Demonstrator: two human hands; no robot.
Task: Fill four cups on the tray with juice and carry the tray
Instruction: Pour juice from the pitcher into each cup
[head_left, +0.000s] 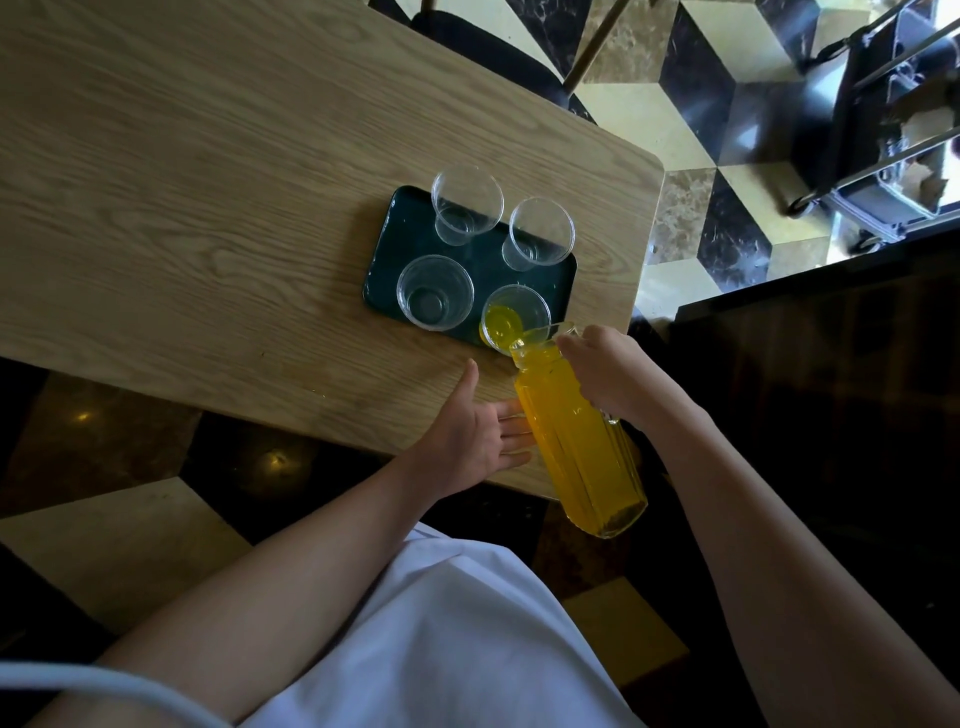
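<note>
Closest, the right hand (605, 371) grips the ribbed glass jug (576, 441) of orange juice, tilted, while the left hand (475, 434) is relaxed with straight fingers on its side. Farther, juice enters the near-right cup (514, 314); three clear cups stand empty on the dark tray (387, 249) on the table (182, 182).

surface: wooden table (208, 171) | directly on it: dark green tray (400, 244)

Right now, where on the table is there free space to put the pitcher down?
Bare wood lies left of the tray and on the near strip by the left hand. The tray is crowded with four cups. The right hand holds the pitcher.
</note>
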